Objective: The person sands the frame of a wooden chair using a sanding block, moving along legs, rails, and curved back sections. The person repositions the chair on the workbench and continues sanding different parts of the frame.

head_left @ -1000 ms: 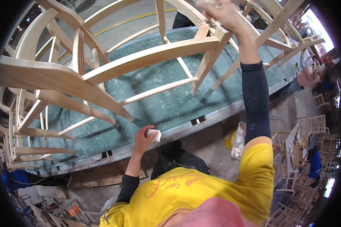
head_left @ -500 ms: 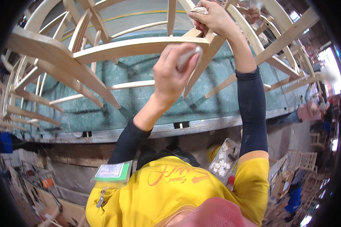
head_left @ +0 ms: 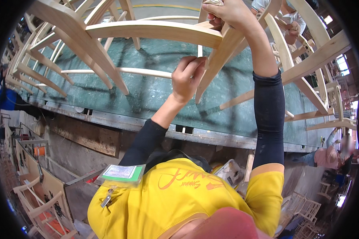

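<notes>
An unpainted wooden chair frame (head_left: 155,34) stands on the green-topped workbench (head_left: 147,107). Beside its near leg (head_left: 217,59), my left hand (head_left: 185,81) is closed with bent fingers around a pale pad, now mostly hidden by the fingers. Up at the corner where the leg meets the curved rail, my right hand (head_left: 237,15) rests against the wood. Its fingers are wrapped round a crumpled pale cloth (head_left: 214,2), which is partly cut off by the upper edge of the view.
Other bare wooden chair frames (head_left: 48,63) crowd the bench's left side, with more at the right (head_left: 323,47). Across the bench at the upper right is another person's hand (head_left: 293,32). Below the bench's metal edge (head_left: 223,137) sits a plastic tub (head_left: 229,172).
My left hand has moved down and slightly right, from the rail's end to beside the leg. My right hand stays at the corner. The whole view has shifted and turned a little.
</notes>
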Demonstrator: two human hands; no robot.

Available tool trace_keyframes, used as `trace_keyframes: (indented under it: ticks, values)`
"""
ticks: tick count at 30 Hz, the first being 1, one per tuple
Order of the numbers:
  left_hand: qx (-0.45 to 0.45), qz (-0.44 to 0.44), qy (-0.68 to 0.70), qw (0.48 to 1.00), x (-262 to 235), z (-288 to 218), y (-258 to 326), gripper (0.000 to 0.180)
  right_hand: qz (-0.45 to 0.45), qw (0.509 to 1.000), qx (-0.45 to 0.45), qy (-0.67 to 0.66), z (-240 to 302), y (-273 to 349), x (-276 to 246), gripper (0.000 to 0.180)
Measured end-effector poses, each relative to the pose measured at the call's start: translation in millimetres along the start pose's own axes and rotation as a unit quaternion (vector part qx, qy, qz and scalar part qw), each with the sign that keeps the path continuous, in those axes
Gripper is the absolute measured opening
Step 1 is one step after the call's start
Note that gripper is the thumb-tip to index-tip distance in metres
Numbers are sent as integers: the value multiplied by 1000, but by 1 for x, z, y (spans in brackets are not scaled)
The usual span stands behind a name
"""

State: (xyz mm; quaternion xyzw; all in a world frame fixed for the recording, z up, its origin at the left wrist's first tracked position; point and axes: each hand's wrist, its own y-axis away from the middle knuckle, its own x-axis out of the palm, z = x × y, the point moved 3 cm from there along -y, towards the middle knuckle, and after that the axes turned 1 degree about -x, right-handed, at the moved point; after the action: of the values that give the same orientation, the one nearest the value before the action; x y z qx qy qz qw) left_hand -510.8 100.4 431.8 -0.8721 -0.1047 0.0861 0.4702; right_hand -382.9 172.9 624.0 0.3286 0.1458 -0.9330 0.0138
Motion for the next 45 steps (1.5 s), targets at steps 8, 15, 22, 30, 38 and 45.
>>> trace_keyframes:
  ticks: [8,15,22,30,38,45]
  values:
    - [118,-49,27,991,23,-28,-48,34,7,999,-29,-15,-2,0,-1,12]
    - [27,-33,34,999,3,-27,-15,32,43,999,-5,0,1,3,-6,11]
    - [113,-32,30,993,27,-22,-44,35,7,1000,-28,4,-15,-8,-4,11]
    - [101,-48,33,993,-9,-36,-39,32,30,999,-6,10,-9,-2,-2,11]
    - [95,73,-6,993,14,-8,-9,37,15,999,-35,-35,-22,-5,-6,13]
    - [149,-42,44,987,-1,-53,-47,35,46,999,-24,-6,-18,1,-11,13]
